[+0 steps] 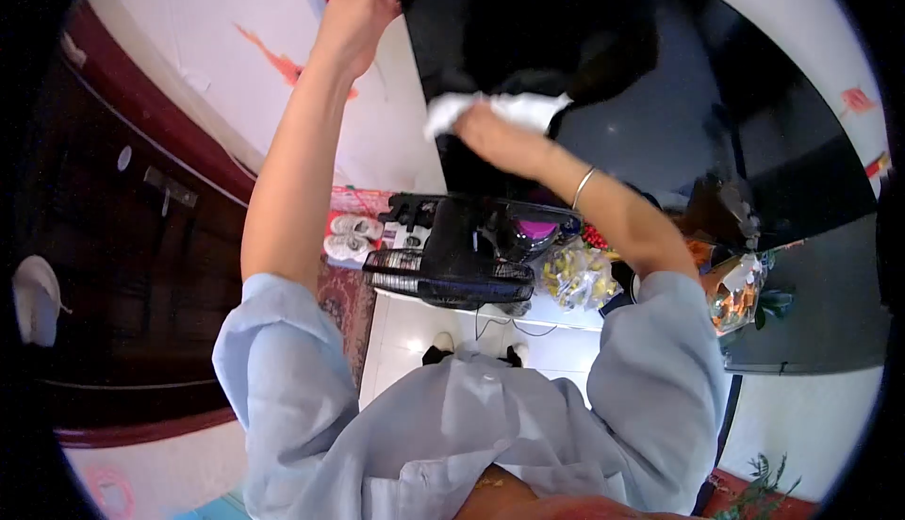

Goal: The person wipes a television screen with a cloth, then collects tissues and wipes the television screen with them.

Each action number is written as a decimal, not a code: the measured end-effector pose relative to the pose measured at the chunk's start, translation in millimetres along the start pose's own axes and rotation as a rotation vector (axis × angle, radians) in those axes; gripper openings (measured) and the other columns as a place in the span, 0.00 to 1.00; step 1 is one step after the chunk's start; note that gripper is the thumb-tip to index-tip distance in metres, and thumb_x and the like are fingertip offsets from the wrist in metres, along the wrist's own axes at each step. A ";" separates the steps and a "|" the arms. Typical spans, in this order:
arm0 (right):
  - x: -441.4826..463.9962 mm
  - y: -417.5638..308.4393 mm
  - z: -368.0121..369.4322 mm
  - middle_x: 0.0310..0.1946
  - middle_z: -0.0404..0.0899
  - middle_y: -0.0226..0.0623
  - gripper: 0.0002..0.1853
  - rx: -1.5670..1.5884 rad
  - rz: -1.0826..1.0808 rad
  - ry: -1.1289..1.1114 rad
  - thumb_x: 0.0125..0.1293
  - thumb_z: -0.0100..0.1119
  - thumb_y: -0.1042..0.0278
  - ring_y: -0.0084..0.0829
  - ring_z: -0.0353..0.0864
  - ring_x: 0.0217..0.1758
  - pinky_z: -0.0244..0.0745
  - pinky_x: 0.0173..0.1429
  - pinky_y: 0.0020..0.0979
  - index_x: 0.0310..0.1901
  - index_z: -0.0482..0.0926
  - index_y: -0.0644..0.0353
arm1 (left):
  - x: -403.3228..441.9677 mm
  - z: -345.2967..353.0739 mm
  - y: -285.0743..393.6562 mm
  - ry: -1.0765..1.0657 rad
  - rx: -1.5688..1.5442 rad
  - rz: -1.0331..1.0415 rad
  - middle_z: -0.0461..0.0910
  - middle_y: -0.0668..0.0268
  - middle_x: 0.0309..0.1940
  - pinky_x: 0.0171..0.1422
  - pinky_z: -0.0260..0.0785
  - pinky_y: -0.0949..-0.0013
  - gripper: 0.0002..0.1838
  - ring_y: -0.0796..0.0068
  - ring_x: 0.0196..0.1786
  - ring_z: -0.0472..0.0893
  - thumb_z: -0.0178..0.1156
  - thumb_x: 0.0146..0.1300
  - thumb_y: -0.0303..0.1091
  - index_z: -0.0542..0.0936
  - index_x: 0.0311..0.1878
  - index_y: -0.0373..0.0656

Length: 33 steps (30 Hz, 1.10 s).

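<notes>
Cloth [539, 111], white and crumpled, lies against a glossy black panel [603, 148] under a person's right hand [488, 132], whose blurred fingers are closed on it near the panel's left side, in the head view. A silver bracelet [584, 188] rings the right wrist, below the hand. The left hand [366, 0] is raised to the panel's left edge at the top of the view, its fingers partly bent (whether they grip the edge or only rest there, one cannot tell).

Below the panel, a black fan [448, 275] stands on a white surface [566, 313], with a purple item [537, 230] just beside it. To the right of the fan sits a clear bag [580, 277] with yellow and silver pieces, near a cluster of small red beads [594, 236]. White sneakers [354, 235] rest to the fan's left, above a patterned rug [347, 308]. A dark door [123, 256] with a metal handle [170, 188] fills the far left, and the person's light blue shirt [471, 407] spans the foreground, over pale floor tiles [401, 331].
</notes>
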State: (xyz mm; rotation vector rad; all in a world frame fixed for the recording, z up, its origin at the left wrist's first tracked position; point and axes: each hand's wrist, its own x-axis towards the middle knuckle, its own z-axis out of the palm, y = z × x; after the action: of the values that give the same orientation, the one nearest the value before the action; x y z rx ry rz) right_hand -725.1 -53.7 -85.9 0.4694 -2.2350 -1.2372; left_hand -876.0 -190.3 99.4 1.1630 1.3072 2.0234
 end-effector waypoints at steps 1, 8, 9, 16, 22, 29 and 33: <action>-15.5 -29.4 21.9 0.48 0.76 0.49 0.18 0.069 0.016 0.018 0.59 0.49 0.70 0.42 0.73 0.57 0.62 0.70 0.43 0.49 0.75 0.71 | 6.9 -11.2 -12.9 -0.006 -0.048 0.018 0.79 0.59 0.52 0.62 0.66 0.64 0.21 0.68 0.54 0.77 0.47 0.74 0.43 0.75 0.56 0.36; -3.4 23.3 -21.6 0.38 0.79 0.39 0.13 0.375 0.336 0.231 0.58 0.51 0.68 0.36 0.76 0.52 0.57 0.73 0.45 0.43 0.79 0.63 | 16.1 -23.1 -34.8 0.044 -0.168 0.099 0.79 0.59 0.52 0.63 0.66 0.63 0.18 0.67 0.55 0.77 0.49 0.73 0.41 0.75 0.54 0.37; -7.4 33.6 -26.6 0.39 0.79 0.39 0.13 0.373 0.419 0.270 0.58 0.52 0.67 0.37 0.77 0.51 0.59 0.72 0.47 0.43 0.80 0.60 | 16.1 -21.8 -34.3 0.067 -0.160 0.110 0.78 0.59 0.53 0.65 0.65 0.63 0.18 0.66 0.56 0.76 0.48 0.73 0.41 0.74 0.55 0.36; -150.7 102.1 -51.7 0.51 0.80 0.44 0.26 0.025 1.038 0.351 0.58 0.53 0.76 0.43 0.80 0.52 0.56 0.67 0.63 0.61 0.73 0.53 | 6.6 -9.9 -27.3 0.100 -0.093 0.145 0.76 0.58 0.56 0.65 0.64 0.61 0.23 0.65 0.59 0.74 0.47 0.74 0.45 0.70 0.60 0.35; -335.9 160.4 -77.7 0.72 0.58 0.45 0.33 -0.331 1.527 0.594 0.61 0.40 0.80 0.42 0.50 0.77 0.27 0.77 0.53 0.71 0.57 0.62 | 7.4 -11.2 -27.6 0.099 -0.059 0.142 0.75 0.56 0.57 0.65 0.64 0.57 0.24 0.61 0.59 0.74 0.44 0.75 0.47 0.70 0.61 0.35; -326.0 158.3 -74.7 0.72 0.54 0.48 0.30 -0.010 1.667 1.028 0.65 0.38 0.80 0.39 0.52 0.76 0.44 0.78 0.34 0.71 0.54 0.67 | 9.5 -15.8 -28.8 0.069 -0.055 0.098 0.73 0.54 0.59 0.69 0.61 0.54 0.25 0.58 0.62 0.72 0.43 0.75 0.47 0.68 0.62 0.34; -172.8 151.3 -75.3 0.70 0.60 0.50 0.33 -0.006 1.147 0.762 0.58 0.45 0.84 0.45 0.57 0.74 0.47 0.77 0.44 0.68 0.62 0.66 | 10.1 -15.3 -28.7 0.106 -0.039 0.085 0.72 0.51 0.60 0.69 0.61 0.55 0.27 0.56 0.62 0.72 0.44 0.75 0.49 0.68 0.61 0.32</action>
State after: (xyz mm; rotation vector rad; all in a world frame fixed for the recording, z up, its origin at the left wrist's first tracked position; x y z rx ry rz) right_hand -548.5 66.9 26.7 -0.3150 -1.3952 -0.3355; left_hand -896.1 -177.8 74.8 1.1241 1.2815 2.1890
